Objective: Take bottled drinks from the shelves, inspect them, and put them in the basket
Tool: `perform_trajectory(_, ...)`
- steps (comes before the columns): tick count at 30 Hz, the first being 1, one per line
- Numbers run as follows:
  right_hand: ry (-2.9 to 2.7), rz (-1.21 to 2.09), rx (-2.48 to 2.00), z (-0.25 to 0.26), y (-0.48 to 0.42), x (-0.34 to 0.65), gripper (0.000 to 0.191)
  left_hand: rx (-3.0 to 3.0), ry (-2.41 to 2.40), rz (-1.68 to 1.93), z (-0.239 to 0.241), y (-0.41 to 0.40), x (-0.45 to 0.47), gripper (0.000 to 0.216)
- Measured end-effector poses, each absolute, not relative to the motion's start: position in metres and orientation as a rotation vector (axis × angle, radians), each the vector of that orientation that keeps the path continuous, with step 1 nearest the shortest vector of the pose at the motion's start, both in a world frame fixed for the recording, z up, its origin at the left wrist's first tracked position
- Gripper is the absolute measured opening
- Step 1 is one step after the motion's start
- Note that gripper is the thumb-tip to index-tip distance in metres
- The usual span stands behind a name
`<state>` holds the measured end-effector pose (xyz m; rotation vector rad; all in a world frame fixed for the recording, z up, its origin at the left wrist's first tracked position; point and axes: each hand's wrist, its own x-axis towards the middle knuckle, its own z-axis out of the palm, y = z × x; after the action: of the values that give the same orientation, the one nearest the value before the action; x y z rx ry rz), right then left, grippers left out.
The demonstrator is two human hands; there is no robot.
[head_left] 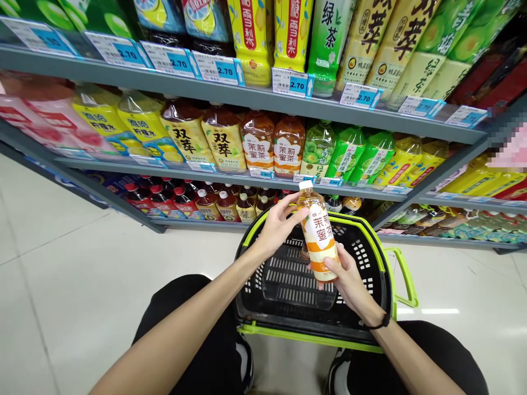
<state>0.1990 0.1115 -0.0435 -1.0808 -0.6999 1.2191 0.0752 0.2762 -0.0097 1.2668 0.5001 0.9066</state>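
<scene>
Between our knees (185, 312) sits the basket (307, 336). Over it our left hand (280, 225) clasps the tea bottle (319, 236) near its neck. Our right hand (349, 282) has its fingers closed round the base.

The bottle (318, 236) is orange with a white cap (shut) and a white label. It stands almost straight up, top leaning left, above the black basket (373, 263).

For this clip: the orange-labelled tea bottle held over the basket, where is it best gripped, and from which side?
Probably the straight lower body of the tea bottle, wrapped from below right, as the right hand does: it stands nearly upright and tapers to a narrow capped neck. The left hand steadies its shoulder above the basket.
</scene>
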Motion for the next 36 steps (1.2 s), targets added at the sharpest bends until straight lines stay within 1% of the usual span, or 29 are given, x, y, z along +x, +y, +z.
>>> perform_trajectory(4, -0.696, 1.319, -0.967, -0.040, 0.110, 0.202, 0.043, 1.202, 0.408, 0.857, -0.005, 0.274, 0.072, 0.053)
perform_trajectory(10, -0.627, 1.468, -0.892, -0.042, 0.109, 0.203, 0.057, 1.162, 0.370, 0.774, -0.003, 0.264, 0.074, 0.067)
perform_trajectory(15, -0.612, 1.532, -0.872, -0.043, 0.110, 0.200, 0.059, 1.193, 0.477, 0.837, -0.004, 0.264, 0.074, 0.071)
perform_trajectory(18, -0.699, 1.479, -0.983, -0.044, 0.112, 0.198, 0.059, 1.233, 0.550, 0.874, -0.003, 0.267, 0.073, 0.075)
perform_trajectory(22, -0.797, 1.282, -1.211, -0.046, 0.117, 0.198, 0.049, 1.344, 0.620, 0.916, -0.003, 0.269, 0.073, 0.085)
perform_trajectory(25, -0.756, 1.227, -1.275, -0.049, 0.117, 0.197, 0.057, 1.397, 0.640, 0.905, -0.006, 0.267, 0.074, 0.081)
perform_trajectory(28, -0.740, 1.310, -1.192, -0.053, 0.113, 0.196, 0.055, 1.422, 0.614, 0.862, -0.006, 0.266, 0.074, 0.077)
perform_trajectory(31, -0.723, 1.437, -1.042, -0.054, 0.107, 0.196, 0.050, 1.404, 0.492, 0.784, -0.002, 0.268, 0.072, 0.061)
perform_trajectory(33, -0.699, 1.523, -0.951, -0.052, 0.104, 0.195, 0.053, 1.349, 0.426, 0.745, 0.002, 0.269, 0.071, 0.051)
perform_trajectory(36, -0.643, 1.613, -0.869, -0.048, 0.103, 0.195, 0.060, 1.275, 0.406, 0.707, 0.005, 0.269, 0.070, 0.047)
